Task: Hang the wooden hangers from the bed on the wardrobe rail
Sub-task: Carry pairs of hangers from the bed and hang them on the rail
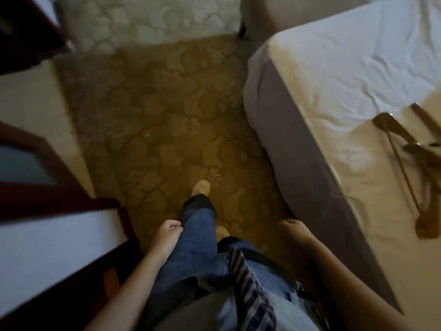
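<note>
Wooden hangers (410,158) are seen piled near the bed (334,91) edge, right of an open carpet (148,111) aisle. Left hand (167,235) grip is loosely curled, grasping nothing; right hand (296,232) grip is likewise empty, beside the bed's side.

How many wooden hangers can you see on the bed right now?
2, roughly: one hanger lies near the bed's edge, another hanger crosses it toward the right frame border. Blur and cropping may hide more.
</note>
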The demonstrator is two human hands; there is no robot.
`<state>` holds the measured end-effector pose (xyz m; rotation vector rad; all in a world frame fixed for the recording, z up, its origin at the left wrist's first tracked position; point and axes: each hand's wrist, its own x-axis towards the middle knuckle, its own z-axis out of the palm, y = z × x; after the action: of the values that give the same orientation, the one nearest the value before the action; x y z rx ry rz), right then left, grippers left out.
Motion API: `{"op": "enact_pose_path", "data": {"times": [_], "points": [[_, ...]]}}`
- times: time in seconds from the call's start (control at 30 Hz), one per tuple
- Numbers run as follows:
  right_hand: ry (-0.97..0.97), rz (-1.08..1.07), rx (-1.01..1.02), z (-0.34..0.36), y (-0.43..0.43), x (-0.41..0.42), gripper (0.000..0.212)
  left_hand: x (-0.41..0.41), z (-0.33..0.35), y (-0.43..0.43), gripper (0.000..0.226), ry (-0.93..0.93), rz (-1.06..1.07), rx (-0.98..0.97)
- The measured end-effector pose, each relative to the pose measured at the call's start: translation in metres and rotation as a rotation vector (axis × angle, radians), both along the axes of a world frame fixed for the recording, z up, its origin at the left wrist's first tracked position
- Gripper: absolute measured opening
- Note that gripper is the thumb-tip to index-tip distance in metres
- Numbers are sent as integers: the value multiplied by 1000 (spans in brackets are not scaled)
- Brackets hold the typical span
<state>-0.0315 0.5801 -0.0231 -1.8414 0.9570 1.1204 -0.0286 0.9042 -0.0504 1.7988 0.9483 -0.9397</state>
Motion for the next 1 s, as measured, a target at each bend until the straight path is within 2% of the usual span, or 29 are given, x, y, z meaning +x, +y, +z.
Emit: {"op": "enact_pose_path", "data": {"times": [0.1, 0.2, 0.3, 0.4, 0.5, 0.63, 0.73, 0.87, 1.0], "points": [[61, -80, -67, -6, 9, -19, 26, 67, -6, 2, 17, 22, -157, -25], [67, -198, -58, -2, 36, -34, 20, 130, -2, 1, 20, -27, -296, 23], [48, -441, -79, 10, 63, -47, 28, 183, 2, -14, 24, -49, -438, 31], [-6, -687, -95, 16, 71, -53, 31, 230, 2, -47, 23, -121, -605, 11], [30, -825, -95, 9, 67, -58, 33, 264, 0, -96, 21, -180, -823, 8], [41, -948, -57, -7, 47, -58, 33, 277, 0, -166, 24, -147, -1031, -39], [35, -1008, -15, -10, 8, -45, 35, 269, -2, -205, 25, -116, -1085, -26], [30, -1025, 23, -9, -55, -32, 45, 244, -2, -241, 23, -63, -1049, 15], [4, -1009, -9, -11, -126, -28, 44, 217, 1, -280, 15, -42, -996, 30]]}}
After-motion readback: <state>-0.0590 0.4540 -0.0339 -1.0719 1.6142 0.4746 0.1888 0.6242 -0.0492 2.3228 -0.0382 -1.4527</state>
